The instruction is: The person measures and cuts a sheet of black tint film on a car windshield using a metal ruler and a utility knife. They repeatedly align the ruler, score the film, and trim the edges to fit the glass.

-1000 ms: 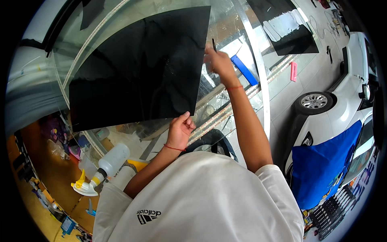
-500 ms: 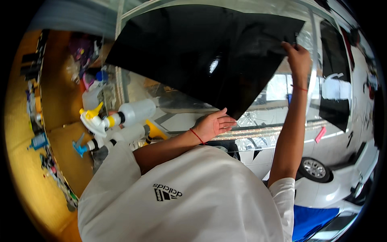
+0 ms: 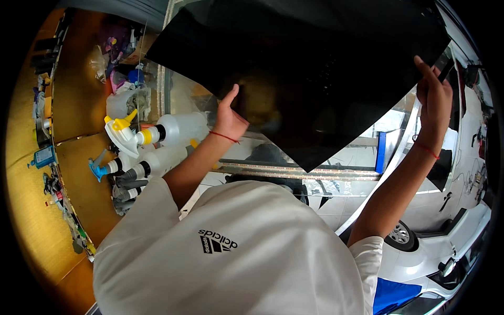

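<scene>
A large glossy black sheet of film (image 3: pixel 336 105) spreads over a glass-topped table (image 3: pixel 294 169), one corner pointing toward me. My left hand (image 3: pixel 230 122) is at the sheet's near left edge, thumb above it and fingers hidden beneath. At the right edge, my right hand (image 3: pixel 434 97) pinches the sheet, its index finger stretched along the top. A slim dark piece (image 3: pixel 446 69) shows by those fingers; its kind is unclear.
White spray bottles, one with a yellow trigger (image 3: pixel 122 126) and one with a blue trigger (image 3: pixel 96 167), lie left of my arm. A blue strip-shaped tool (image 3: pixel 380 152) rests at the table's right. Beyond stands a white car (image 3: pixel 420 257); a wooden shelf (image 3: pixel 84 173) holds clutter.
My left hand has moved left and up from the near corner to the sheet's left edge. My right hand has gone further right with the sheet, which has shifted and looks raised.
</scene>
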Tool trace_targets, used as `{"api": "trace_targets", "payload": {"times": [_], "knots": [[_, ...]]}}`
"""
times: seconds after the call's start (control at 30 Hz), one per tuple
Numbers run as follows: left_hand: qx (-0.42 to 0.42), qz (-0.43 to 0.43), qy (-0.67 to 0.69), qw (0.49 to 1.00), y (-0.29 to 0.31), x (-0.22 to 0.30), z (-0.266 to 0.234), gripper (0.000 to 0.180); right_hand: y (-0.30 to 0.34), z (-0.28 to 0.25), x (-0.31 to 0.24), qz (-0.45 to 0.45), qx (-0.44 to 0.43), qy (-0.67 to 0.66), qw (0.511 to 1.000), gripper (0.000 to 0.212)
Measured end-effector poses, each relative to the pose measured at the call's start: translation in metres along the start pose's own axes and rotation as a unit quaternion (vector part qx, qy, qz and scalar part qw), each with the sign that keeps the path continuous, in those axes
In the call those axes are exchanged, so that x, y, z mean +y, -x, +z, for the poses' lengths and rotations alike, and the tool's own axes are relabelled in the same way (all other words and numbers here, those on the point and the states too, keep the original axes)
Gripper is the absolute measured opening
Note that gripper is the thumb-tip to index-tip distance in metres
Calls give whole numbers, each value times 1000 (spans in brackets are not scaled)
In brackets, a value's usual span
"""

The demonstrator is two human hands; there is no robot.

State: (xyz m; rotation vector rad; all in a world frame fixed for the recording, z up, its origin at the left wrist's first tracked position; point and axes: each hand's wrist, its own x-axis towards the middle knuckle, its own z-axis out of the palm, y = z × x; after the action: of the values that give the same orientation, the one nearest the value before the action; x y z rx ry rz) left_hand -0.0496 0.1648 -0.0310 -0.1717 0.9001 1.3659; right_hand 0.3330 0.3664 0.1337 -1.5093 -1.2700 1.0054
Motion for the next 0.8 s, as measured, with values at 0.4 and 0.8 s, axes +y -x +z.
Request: {"api": "trace_targets", "payload": {"times": [0.4, 0.8], "knots": [[68, -102, -34, 992, 2, -85, -11, 36, -92, -68, 171, 186, -142, 66, 970, 30], [59, -96, -58, 992, 0, -91, -6, 21, -58, -72, 193, 134, 103, 124, 978, 24]]}}
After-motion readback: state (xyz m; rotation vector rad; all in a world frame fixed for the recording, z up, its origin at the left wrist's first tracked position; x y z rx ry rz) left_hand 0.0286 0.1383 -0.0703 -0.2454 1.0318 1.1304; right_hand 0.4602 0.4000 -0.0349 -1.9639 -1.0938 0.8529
